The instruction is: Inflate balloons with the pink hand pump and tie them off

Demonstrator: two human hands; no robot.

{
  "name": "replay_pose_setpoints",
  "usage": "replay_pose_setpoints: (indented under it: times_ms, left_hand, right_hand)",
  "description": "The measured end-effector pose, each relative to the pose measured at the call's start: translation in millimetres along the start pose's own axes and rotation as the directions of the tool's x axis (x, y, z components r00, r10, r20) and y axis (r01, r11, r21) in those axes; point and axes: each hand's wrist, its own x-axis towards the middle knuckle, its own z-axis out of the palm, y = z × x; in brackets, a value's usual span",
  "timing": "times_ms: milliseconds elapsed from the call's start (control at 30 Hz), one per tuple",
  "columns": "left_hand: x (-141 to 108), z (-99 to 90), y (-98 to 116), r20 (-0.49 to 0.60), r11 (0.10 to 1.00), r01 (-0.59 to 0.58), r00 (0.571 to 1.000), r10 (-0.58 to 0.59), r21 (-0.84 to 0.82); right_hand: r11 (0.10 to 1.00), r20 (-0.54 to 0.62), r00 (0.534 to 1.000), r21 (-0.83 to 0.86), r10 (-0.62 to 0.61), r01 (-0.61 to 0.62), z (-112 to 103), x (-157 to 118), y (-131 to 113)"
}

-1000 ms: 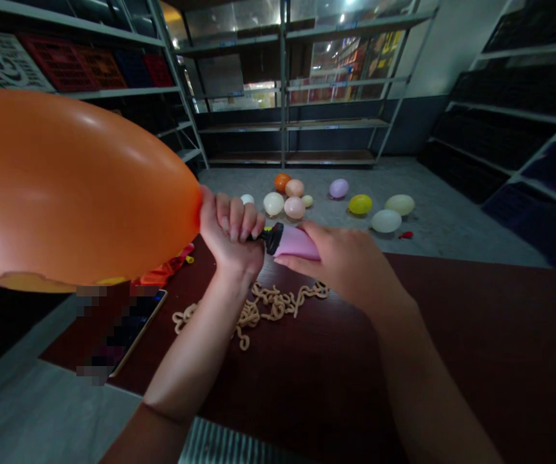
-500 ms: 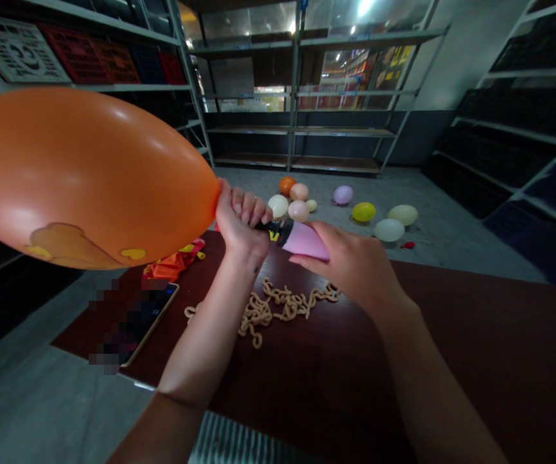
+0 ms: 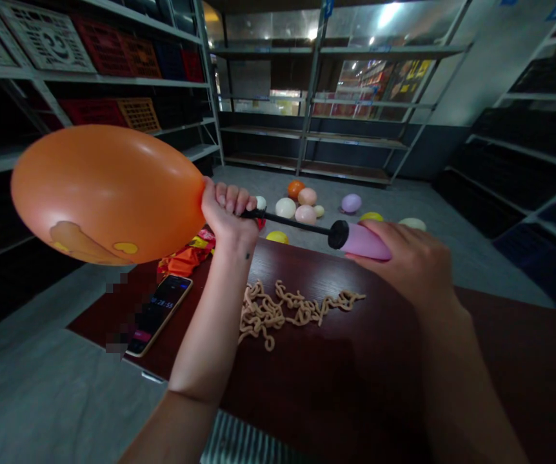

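A large inflated orange balloon (image 3: 108, 187) extends to the left from my left hand (image 3: 229, 209), whose fingers are wrapped round its neck and the black nozzle end of a pump. The pump's thin black rod shows between my two hands, drawn out long. My right hand (image 3: 406, 258) grips the pink pump body (image 3: 365, 242), which has a black collar. Beneath my hands, a tangle of tan wavy strands (image 3: 278, 312) lies on the dark red-brown table (image 3: 331, 367). Uninflated orange and red balloons (image 3: 184, 261) are piled behind my left forearm.
A phone (image 3: 162, 316) lies at the table's left edge. Several inflated balloons, among them a purple one (image 3: 351, 203) and a white one (image 3: 286, 208), rest on the floor beyond the table. Metal shelves (image 3: 307, 138) stand behind, with crates (image 3: 108, 48) on the left ones.
My right hand has moved right with the pink pump body, exposing the black rod. My left hand and the orange balloon have shifted slightly; the whole balloon now shows. The camera view has shifted.
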Motion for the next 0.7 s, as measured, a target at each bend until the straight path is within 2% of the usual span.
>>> replay_pose_setpoints:
  times_ms: [133,300,500,700]
  left_hand:
    - [7,-4.6,-3,0.019,1.000,-0.017,1.000,0.017,-0.013]
    - [4,-5.5,-14,0.054,0.998,-0.056,0.997,0.055,0.010]
    - [-3,-5.3,-26,0.077,0.987,-0.103,0.993,0.094,0.125]
    - [-24,2.3,-46,0.102,0.987,-0.032,0.995,0.016,0.154]
  right_hand:
    - [0.998,-0.012,1.000,-0.052,0.023,-0.023,3,-1,5]
    - [0.991,0.074,0.993,-0.109,0.091,-0.082,4,-3,5]
    - [0.994,0.149,0.983,-0.060,0.102,-0.094,-5,1,2]
    - [0.995,0.175,0.980,0.006,0.100,-0.103,-10,8,-20]
